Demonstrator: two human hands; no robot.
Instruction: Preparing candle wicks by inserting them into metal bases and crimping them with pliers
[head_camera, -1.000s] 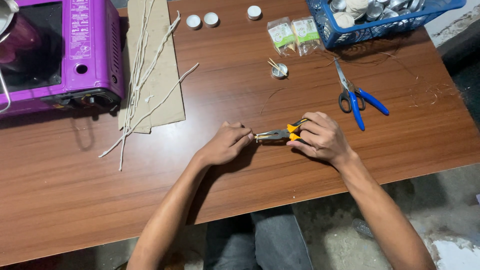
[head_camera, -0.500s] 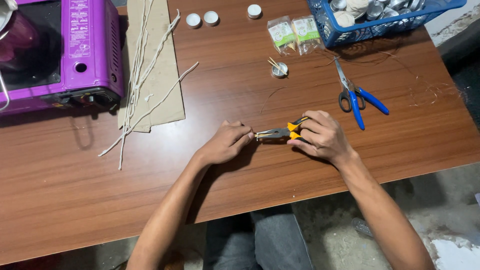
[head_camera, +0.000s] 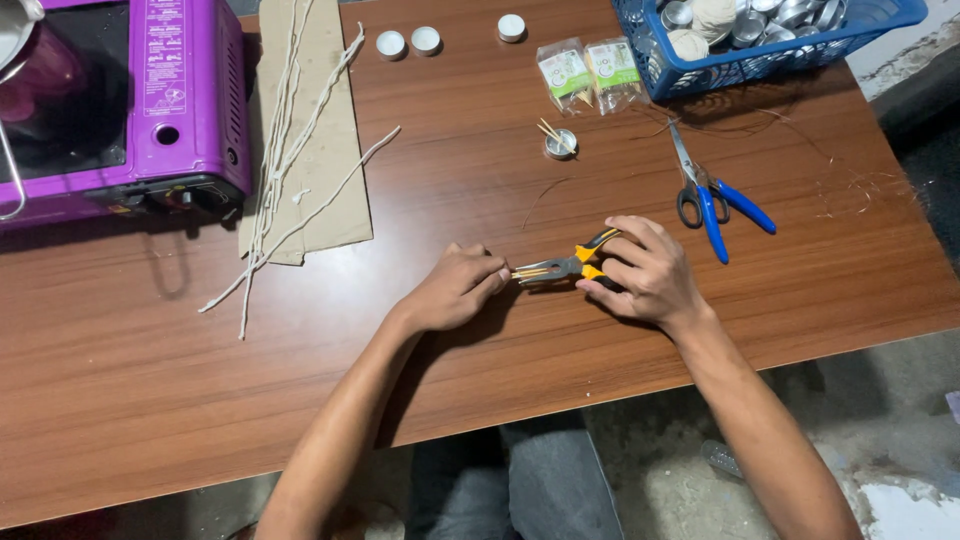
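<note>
My right hand (head_camera: 645, 272) grips the yellow-and-black handles of a pair of needle-nose pliers (head_camera: 560, 267), held low over the wooden table (head_camera: 480, 360). The jaws point left and clamp thin pale sticks (head_camera: 527, 272). My left hand (head_camera: 455, 288) is curled, its fingertips pinching the other end of those sticks right at the plier tips. What lies inside the left fingers is hidden.
Blue-handled scissors (head_camera: 708, 198) lie to the right. A small metal cup with sticks (head_camera: 560, 143), two clear packets (head_camera: 588, 70) and a blue basket (head_camera: 760, 35) sit behind. Three tealight cups (head_camera: 425, 40), white wicks on cardboard (head_camera: 300, 130) and a purple stove (head_camera: 110, 100) stand at left.
Both hands stay in place with the pliers; the plier handles have spread slightly. The view has shifted a little.
</note>
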